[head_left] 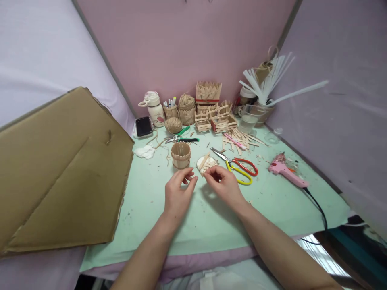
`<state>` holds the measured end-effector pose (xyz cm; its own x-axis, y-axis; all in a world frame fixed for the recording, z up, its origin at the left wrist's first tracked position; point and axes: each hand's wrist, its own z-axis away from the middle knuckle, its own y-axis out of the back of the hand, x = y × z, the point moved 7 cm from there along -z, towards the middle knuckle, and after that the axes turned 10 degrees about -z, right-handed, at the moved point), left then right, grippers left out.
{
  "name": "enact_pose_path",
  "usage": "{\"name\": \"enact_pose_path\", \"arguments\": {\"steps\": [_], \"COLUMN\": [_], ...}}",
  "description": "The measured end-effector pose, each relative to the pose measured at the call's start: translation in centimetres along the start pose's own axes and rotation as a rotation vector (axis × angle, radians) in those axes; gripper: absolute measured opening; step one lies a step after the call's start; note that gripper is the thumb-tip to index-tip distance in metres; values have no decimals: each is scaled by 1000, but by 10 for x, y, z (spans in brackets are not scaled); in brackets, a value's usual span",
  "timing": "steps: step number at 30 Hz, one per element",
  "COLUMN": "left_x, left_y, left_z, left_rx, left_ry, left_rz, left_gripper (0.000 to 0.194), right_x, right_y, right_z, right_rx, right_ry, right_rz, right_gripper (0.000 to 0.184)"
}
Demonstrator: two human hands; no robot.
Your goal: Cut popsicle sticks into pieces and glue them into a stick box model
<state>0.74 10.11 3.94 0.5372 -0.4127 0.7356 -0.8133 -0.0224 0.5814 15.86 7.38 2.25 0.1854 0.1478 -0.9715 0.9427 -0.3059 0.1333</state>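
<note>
My left hand [179,192] hovers over the front of the table, thumb and fingers apart, with nothing visible between them. Just behind it stands a small round wooden tub [181,156] made of craft sticks. My right hand [226,186] is closed in a pinch beside a white round disc [199,161]; whatever the fingertips may hold is too small to make out. Short pieces of craft stick [208,162] lie on that disc. Scissors [238,166] with one red and one yellow handle rest with blades parted, right behind my right hand.
A pink glue gun [287,173] with a black cord lies at right. Loose sticks [242,139], green-handled cutters [184,139] and a twine ball [173,125] lie farther back, before stick-built crates [223,123]. A large cardboard sheet [69,173] leans at left.
</note>
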Motion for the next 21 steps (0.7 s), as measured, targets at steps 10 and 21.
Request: {"name": "enact_pose_path", "arguments": {"steps": [10,21], "left_x": [-5,-31], "left_y": [-8,-22], "left_z": [4,5], "left_rx": [-60,-222], "left_ry": [-12,409], "left_rz": [30,395], "left_gripper": [18,25], "right_x": [1,-7], "right_y": [-10,-14], "right_z": [4,8], "right_rx": [-50,-66], "right_ry": [-8,37], "right_rz": [45,115], "right_gripper": [14,14]}}
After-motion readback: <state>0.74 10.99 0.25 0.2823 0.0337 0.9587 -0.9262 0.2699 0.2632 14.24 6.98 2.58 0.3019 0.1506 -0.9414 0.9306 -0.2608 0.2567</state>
